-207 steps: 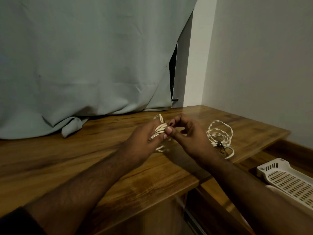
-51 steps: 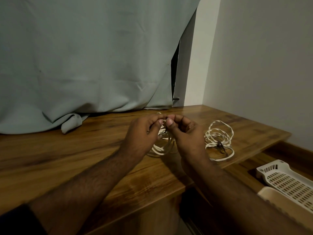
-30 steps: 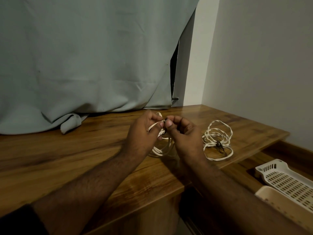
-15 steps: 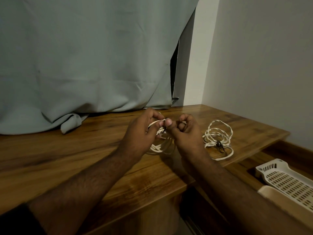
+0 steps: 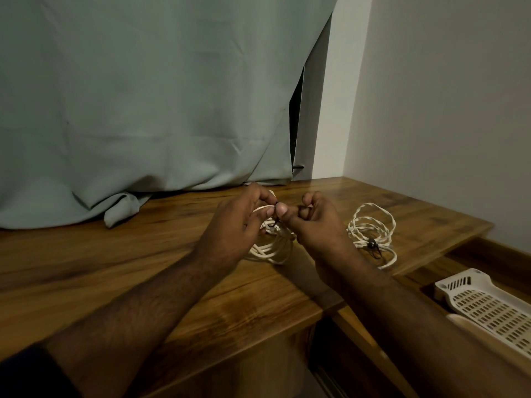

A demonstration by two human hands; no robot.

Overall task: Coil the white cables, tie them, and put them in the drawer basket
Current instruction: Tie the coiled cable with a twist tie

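White cable coil [image 5: 271,248] hangs between the two hands, its lower loops resting on the table [image 5: 143,254] just beneath them. The left hand [image 5: 238,225] curls its fingers round the top of the loops and the right hand [image 5: 310,222] pinches a thin dark tie [image 5: 277,203] at the same spot, thumb against thumb.

The tie looks only partly fastened, so the likeliest trouble is a slip: if either pinch loosens before the tie is drawn tight, the loops would probably spring apart and spill over the table. Pulling unevenly could also catch only some strands and leave others loose.

Right of the right hand lies a second cable bundle [image 5: 370,234], already bound with a dark tie, near the table's edge; a careless sweep of the right forearm could knock it off. Below and further right, the white perforated drawer basket [image 5: 488,308] holds no cable that can be seen.

No brand, label or writing can be read anywhere.
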